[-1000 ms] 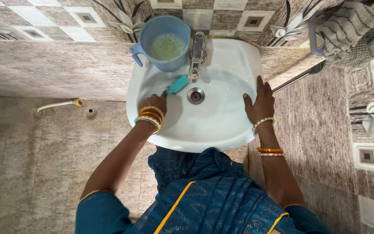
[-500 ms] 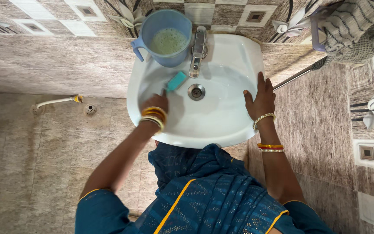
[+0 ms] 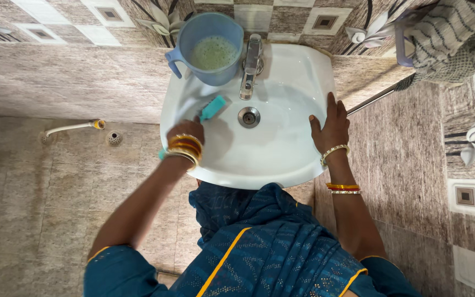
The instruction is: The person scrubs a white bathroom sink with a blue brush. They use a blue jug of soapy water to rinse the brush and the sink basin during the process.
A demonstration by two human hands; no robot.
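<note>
Teal brush point(image 3: 212, 108) in the left hand point(image 3: 185, 133), gripped tight, presses the wet white sink point(image 3: 281, 159) just below a brimming blue jug point(image 3: 207, 47). Right hand point(image 3: 332, 127) lies flat and empty on the rim; a stroke swung past the grip could tip the jug.

Dark teal-blue blouse w/ short sleeves, each sleeve edged in thin mustard-yellow piping. Matching teal-blue draped cloth point(image 3: 270, 242) over front, dotted w/ rows of tiny pale specks + one yellow stripe running diagonally. Left hand point(image 3: 185, 132): wrist carries stack of gold & orange bangles point(image 3: 183, 147), approx. three or four, blurred. Right hand point(image 3: 331, 129): one beaded gold bangle point(image 3: 333, 153) at wrist; further up forearm, a red-and-yellow bangle pair point(image 3: 343, 188) w/ beaded silver-gold one beside it. Forearms otherwise bare.
</note>
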